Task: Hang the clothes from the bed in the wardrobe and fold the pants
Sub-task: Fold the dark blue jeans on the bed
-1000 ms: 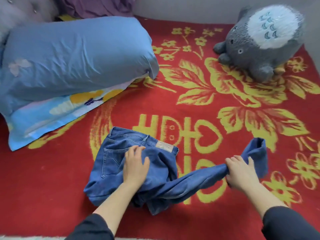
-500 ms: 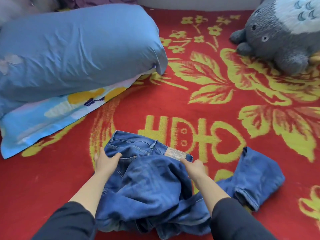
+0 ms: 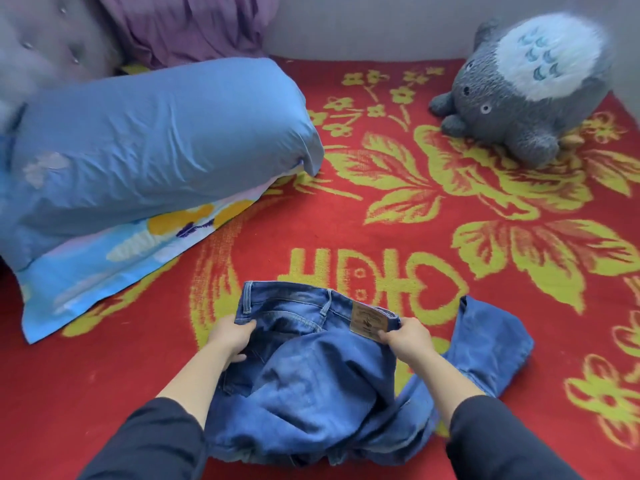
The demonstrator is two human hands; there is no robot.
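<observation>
The tan patch (image 3: 369, 322) sewn on the waistband of the jeans (image 3: 311, 386) carries dark print, too small to read. Just beyond the waistband, a large yellow character motif is woven into the red bedspread (image 3: 346, 216), among yellow flowers and leaves.

The left hand (image 3: 230, 337) grips the left end of the waistband, thumb on top of the denim and fingers curled round the edge beneath. The right hand (image 3: 407, 337) pinches the right end, its fingers closed on the fabric right at the lower corner of the patch. Both arms wear dark sleeves.

The jeans are mid-blue with faded patches (belt loops and a back pocket face up), lying rumpled at the middle of the bed's near edge. The waistband is stretched between the hands; one leg is bunched toward the person and the other trails off to the right.

At the far left, a blue pillow (image 3: 156, 133) lies on a printed pillow (image 3: 104, 265). A grey plush toy (image 3: 519, 98) sits in the far right corner.
</observation>
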